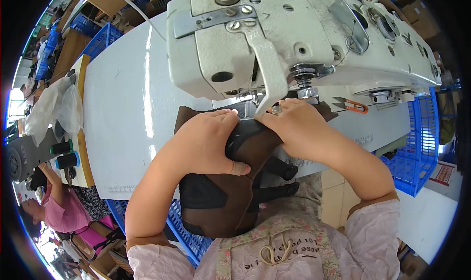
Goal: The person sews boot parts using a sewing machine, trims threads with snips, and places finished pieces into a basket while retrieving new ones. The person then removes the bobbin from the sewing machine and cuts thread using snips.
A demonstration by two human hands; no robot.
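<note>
A brown and black fabric piece (pixel 216 206) lies across the table edge and hangs toward my lap, with narrow black parts sticking out at its right. At the front of a white sewing machine (pixel 201 59), its far edge sits by the presser foot (pixel 250 106). My left hand (pixel 206 140) grips the fabric left of the foot, fingertips near the needle area and thumb spread over the brown panel. Close by on the right side, my right hand (pixel 299 128) has curled fingers on the fabric; a ring shows on one. Both fingertips are partly hidden by the machine.
Orange-handled thread snips (pixel 352 105) lie right of the needle area. A blue plastic crate (pixel 419 147) stands at the right, another blue basket (pixel 184 231) under the table. At the left are clear plastic bags (pixel 61 106), thread spools (pixel 67 160) and a seated person in pink (pixel 66 209).
</note>
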